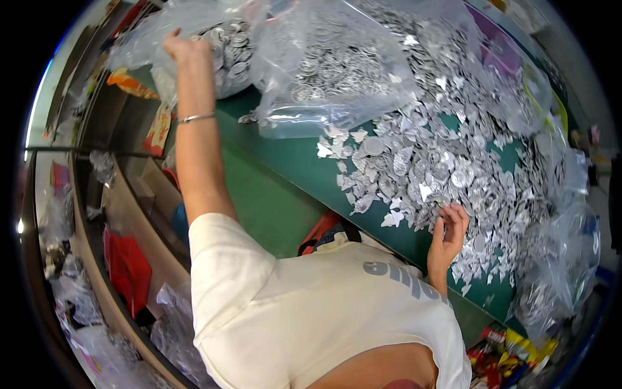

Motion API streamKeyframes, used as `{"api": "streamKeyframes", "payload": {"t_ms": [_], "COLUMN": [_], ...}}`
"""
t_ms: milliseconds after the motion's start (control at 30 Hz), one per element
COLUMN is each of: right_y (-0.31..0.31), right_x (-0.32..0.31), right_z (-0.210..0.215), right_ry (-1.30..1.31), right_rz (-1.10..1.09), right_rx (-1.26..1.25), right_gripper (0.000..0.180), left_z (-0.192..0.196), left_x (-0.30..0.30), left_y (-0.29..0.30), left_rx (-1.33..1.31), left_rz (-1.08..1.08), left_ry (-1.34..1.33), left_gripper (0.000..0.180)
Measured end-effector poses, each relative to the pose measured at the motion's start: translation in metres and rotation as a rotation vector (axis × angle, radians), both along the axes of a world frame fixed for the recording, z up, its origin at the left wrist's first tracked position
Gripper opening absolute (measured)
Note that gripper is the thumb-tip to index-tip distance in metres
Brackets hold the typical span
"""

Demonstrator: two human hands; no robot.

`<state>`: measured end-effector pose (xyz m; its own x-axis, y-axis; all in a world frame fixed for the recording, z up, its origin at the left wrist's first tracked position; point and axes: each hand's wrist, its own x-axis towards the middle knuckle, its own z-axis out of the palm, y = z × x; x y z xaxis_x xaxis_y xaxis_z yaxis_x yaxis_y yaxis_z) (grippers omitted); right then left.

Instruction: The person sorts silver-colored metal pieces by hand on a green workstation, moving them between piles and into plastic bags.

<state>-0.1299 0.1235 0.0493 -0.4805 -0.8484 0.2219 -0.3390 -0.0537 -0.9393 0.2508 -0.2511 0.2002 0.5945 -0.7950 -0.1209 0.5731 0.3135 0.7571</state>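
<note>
Flat silver-grey pieces, some oval and some butterfly-like, lie in a wide loose pile (414, 162) on the green table (285, 159). My right hand (451, 230) rests at the near edge of this pile. Its fingers are loosely curled, the thumb stands apart from them, and I see nothing held. My left arm stretches far out to the upper left. There my left hand (189, 48) is at a clear plastic bag of silver oval pieces (232, 55). A thumb sticks out, but the other fingers are mostly hidden, so any grip is unclear.
A large clear bag (330, 71) of small silver pieces lies across the table's middle. A purple basket (499, 48) stands far right, with more plastic bags (560, 253) along the right side. Left are wooden shelves (139, 240) and a red item (127, 269). Colourful wrappers (512, 350) lie lower right.
</note>
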Motion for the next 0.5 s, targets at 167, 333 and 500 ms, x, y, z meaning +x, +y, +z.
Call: {"api": "streamKeyframes", "payload": {"t_ms": [167,333,500], "right_y": [-0.012,-0.067,-0.095], "right_x": [-0.021,-0.01,-0.019], "right_z": [0.008,0.036,0.019], "right_ry": [0.289,0.858,0.981], "right_rz": [0.153,0.404,0.497], "right_rx": [0.092,0.053,0.064], "right_gripper": [0.021,0.032,0.026], "left_z": [0.049,0.062,-0.02], "left_x": [-0.035,-0.116,-0.144], "left_y": [0.049,0.17,0.234], "left_rx": [-0.158,-1.041,-0.889], "left_rz": [-0.007,0.234,-0.616], "left_ry": [-0.165,-0.7,-1.024], "left_gripper": [0.043,0.014,0.021]}}
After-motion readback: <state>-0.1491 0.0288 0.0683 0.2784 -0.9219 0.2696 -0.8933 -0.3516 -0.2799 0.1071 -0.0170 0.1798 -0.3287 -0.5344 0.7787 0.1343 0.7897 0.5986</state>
